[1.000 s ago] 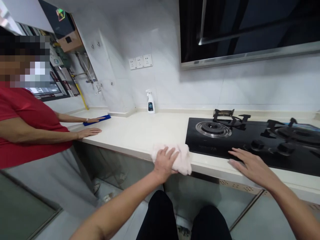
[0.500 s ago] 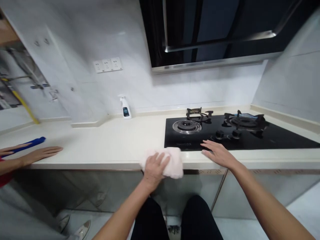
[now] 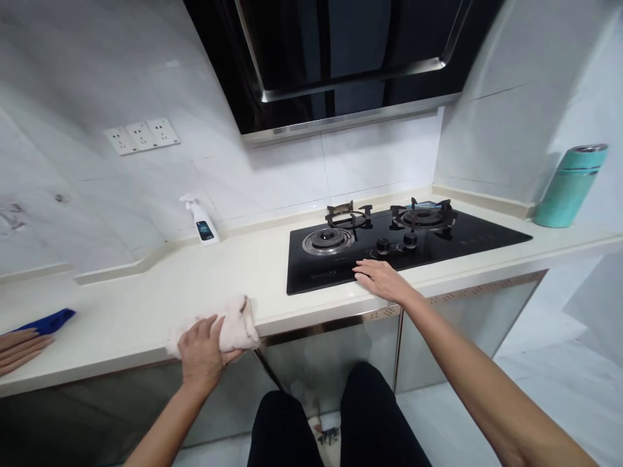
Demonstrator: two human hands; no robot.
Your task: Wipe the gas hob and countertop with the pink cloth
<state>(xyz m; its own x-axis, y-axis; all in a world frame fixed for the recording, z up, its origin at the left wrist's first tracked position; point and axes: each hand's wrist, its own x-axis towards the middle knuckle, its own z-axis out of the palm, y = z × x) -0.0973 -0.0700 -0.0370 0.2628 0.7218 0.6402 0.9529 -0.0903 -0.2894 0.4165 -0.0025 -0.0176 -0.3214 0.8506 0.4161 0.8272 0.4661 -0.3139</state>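
My left hand (image 3: 203, 350) grips a folded pale pink cloth (image 3: 238, 327), pressed over the front edge of the cream countertop (image 3: 243, 275). A dark stain marks the cloth's upper right corner. Farther right, my right hand (image 3: 382, 280) lies with its fingers stretched out on the front rim of the black gas hob (image 3: 335, 263), holding nothing. Two control knobs stand just beyond its fingers. The left burner has no pan support on it; a loose pan support (image 3: 349, 214) rests behind it, while the right burner (image 3: 424, 217) carries its own.
A white spray bottle (image 3: 204, 227) stands against the wall. At the far left a co-worker's hands (image 3: 22, 350) lie by a blue cloth (image 3: 46, 321). A turquoise flask (image 3: 569, 188) stands at the right end. The black range hood (image 3: 341, 58) overhangs the hob.
My left hand has slid the pink cloth leftward along the counter edge, away from the hob. My right hand stays at the hob's front. The view has turned right, bringing the turquoise flask into sight.
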